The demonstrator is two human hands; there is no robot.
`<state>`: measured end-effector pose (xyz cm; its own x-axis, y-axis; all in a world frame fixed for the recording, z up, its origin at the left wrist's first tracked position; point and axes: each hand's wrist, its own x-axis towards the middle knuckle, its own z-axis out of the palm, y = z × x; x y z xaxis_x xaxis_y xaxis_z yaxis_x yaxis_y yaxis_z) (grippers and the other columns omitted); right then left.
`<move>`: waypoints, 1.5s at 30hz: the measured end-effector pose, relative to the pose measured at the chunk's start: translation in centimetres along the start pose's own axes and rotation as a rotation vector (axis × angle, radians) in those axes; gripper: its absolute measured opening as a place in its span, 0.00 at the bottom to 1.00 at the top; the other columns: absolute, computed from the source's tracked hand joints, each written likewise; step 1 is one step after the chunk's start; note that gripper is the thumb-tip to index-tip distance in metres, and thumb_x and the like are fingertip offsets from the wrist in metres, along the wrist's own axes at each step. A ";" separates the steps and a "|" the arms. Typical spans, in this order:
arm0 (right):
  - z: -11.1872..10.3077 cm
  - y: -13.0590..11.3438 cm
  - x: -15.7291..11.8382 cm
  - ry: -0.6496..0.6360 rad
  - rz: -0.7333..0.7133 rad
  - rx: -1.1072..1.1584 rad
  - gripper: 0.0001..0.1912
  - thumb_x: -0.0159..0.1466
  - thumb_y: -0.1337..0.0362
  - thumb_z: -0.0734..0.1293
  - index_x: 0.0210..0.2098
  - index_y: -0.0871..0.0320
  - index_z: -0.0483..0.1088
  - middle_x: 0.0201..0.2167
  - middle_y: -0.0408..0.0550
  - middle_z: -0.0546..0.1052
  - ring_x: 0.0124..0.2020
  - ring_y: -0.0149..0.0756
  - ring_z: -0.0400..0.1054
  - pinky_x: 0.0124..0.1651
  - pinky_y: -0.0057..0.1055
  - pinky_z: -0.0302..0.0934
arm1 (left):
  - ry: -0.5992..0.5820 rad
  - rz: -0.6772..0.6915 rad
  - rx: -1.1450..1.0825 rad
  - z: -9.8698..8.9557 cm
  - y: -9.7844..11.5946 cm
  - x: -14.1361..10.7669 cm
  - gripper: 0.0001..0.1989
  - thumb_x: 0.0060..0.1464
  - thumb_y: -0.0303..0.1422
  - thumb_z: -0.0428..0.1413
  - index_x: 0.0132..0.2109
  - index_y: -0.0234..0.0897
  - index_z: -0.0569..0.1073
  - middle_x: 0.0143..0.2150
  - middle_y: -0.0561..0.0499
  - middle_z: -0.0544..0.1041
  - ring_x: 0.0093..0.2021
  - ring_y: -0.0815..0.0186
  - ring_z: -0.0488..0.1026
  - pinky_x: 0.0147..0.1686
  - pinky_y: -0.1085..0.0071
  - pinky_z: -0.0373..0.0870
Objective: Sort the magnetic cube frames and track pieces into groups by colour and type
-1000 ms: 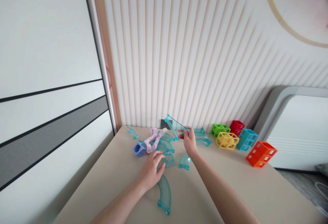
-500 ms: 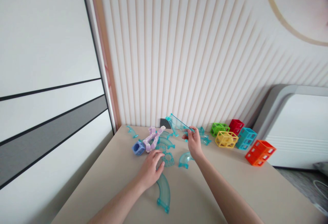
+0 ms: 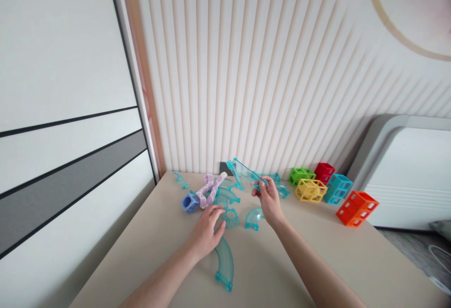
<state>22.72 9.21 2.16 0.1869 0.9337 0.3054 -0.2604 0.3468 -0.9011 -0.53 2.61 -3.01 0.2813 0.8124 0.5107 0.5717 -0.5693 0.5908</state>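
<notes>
My right hand (image 3: 269, 197) is closed on one end of a clear teal track piece (image 3: 238, 176), raised above the back of the table. Fingers apart, my left hand (image 3: 207, 232) rests beside a small teal piece with a round hole (image 3: 230, 217). A curved teal track (image 3: 224, 262) lies just below its fingertips. Another curved teal piece (image 3: 253, 217) sits between the hands. Beyond my left hand are a lilac zigzag piece (image 3: 209, 190), a blue cube (image 3: 190, 202) and more teal curves (image 3: 227, 194).
On the right of the table (image 3: 282, 270) stand green (image 3: 301, 176), yellow (image 3: 311, 190), red (image 3: 324, 173), turquoise (image 3: 338, 189) and orange (image 3: 357, 209) frame blocks. A small teal piece (image 3: 181, 180) lies at the back left. The ribbed wall (image 3: 225, 73) rises behind.
The teal piece in my right hand has tilted and dropped slightly. My left hand has stayed almost in place.
</notes>
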 end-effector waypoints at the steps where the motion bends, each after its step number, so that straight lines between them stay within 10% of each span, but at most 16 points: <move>1: -0.1 -0.1 -0.4 -0.013 0.008 0.005 0.24 0.59 0.43 0.72 0.42 0.50 0.62 0.30 0.37 0.75 0.23 0.29 0.68 0.30 0.29 0.65 | 0.000 0.002 0.002 0.0 0.0 0.0 0.13 0.60 0.29 0.54 0.51 0.41 0.73 0.51 0.43 0.76 0.54 0.54 0.74 0.56 0.54 0.72; 23: 1.2 -0.6 -8.0 -0.482 0.175 -0.050 0.18 0.67 0.46 0.66 0.43 0.52 0.63 0.29 0.40 0.74 0.23 0.30 0.70 0.31 0.30 0.63 | 0.091 -0.216 -0.329 -0.3 -0.1 0.5 0.18 0.60 0.40 0.56 0.56 0.43 0.74 0.54 0.45 0.80 0.56 0.53 0.76 0.61 0.54 0.68; 32: 1.8 0.6 -6.2 -0.191 0.224 0.134 0.23 0.62 0.42 0.70 0.42 0.48 0.58 0.39 0.44 0.82 0.45 0.42 0.79 0.51 0.44 0.70 | 0.282 -0.478 -0.718 0.2 -0.6 1.1 0.17 0.54 0.48 0.62 0.35 0.38 0.76 0.35 0.45 0.83 0.40 0.53 0.81 0.44 0.61 0.75; 45: 1.9 2.3 -4.8 -0.136 0.303 0.148 0.27 0.57 0.41 0.74 0.39 0.50 0.58 0.41 0.47 0.83 0.45 0.44 0.80 0.57 0.49 0.65 | 0.260 -0.492 -0.854 0.1 0.0 1.1 0.23 0.54 0.52 0.61 0.45 0.36 0.78 0.44 0.41 0.84 0.45 0.51 0.81 0.52 0.53 0.75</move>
<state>19.42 5.72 -0.74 -0.0451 0.9959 0.0790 -0.4209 0.0528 -0.9056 -0.18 3.50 -2.53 -0.0707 0.9860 0.1511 -0.1912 -0.1621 0.9681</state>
